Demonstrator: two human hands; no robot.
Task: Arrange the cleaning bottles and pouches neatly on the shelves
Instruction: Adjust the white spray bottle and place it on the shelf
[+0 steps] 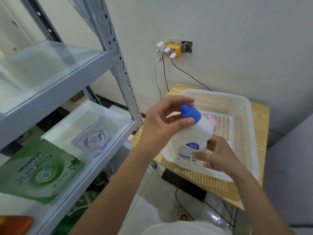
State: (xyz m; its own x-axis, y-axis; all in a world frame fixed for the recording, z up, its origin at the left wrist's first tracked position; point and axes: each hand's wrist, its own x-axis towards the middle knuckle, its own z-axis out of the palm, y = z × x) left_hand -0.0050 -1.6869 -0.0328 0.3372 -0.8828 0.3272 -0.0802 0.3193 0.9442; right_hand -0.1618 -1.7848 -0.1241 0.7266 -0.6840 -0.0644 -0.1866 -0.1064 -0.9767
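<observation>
White bottle [194, 136] held tilted above the basket [243, 133], cap uppermost inside the curled fingers of the left hand [162, 119], lower body gripped by the right hand [218, 155] (shelf [94, 168] lies leftward, nearer the left hand).

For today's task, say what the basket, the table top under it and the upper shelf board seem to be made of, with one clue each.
Basket: white moulded plastic, matt, shown by its slotted walls. Table top: pale wood or wood-look laminate; grain lines show. Upper shelf board: probably glass, glossy; it is see-through and reflective.
</observation>
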